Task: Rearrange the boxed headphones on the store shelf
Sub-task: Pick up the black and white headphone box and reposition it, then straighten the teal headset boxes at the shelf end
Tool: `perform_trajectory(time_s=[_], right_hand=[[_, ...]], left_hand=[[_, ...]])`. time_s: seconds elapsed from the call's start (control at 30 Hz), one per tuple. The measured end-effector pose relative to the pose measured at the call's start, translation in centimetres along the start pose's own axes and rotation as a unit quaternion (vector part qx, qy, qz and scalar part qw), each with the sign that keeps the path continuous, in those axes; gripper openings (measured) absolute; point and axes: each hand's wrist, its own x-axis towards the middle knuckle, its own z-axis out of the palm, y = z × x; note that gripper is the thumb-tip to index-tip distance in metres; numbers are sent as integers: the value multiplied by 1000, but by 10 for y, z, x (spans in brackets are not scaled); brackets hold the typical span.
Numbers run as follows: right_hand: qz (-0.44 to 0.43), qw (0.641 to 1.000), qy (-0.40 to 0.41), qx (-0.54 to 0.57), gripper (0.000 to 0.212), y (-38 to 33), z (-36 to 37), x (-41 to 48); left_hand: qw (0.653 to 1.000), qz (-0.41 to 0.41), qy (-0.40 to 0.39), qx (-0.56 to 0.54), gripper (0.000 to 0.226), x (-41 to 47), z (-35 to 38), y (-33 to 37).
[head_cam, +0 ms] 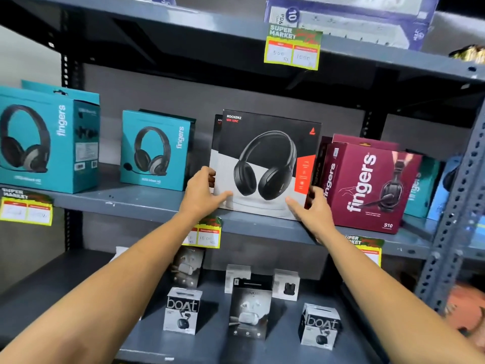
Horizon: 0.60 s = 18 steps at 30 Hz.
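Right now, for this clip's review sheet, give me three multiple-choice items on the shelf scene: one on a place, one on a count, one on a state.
1. Where does the maroon fingers box stand relative to the black Rockerz box?
A. to its right
B. to its left
C. on the shelf below

2. How many teal fingers boxes stand left of the black box?
A. one
B. two
C. four

3. How is the black box held?
A. by the left hand alone
B. by no hand
C. by both hands, one at each lower side

Answers: 1 A, the maroon box adjoins its right edge. 2 B, a near one and a farther one. 3 C, the right hand grips the other side.
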Motion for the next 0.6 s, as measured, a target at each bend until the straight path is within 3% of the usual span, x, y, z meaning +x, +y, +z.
perform_trajectory(time_s=[0.13, 0.23, 0.4, 0.6], right_hand=[[-145, 983, 107, -44, 33, 1, 2, -21], [-223, 966, 49, -119, 41, 2, 1, -34], [-264, 921, -76, -276, 50, -31, 30, -37], [-264, 927, -104, -246, 52, -96, 126, -52]], left_hand=[[998, -8, 62, -29, 40, -9, -11, 3], [998, 9, 59, -11, 12, -19, -27, -11], [996, 17, 78, 48, 21, -32, -85, -45], [976, 45, 135, 162, 17, -27, -177, -90]])
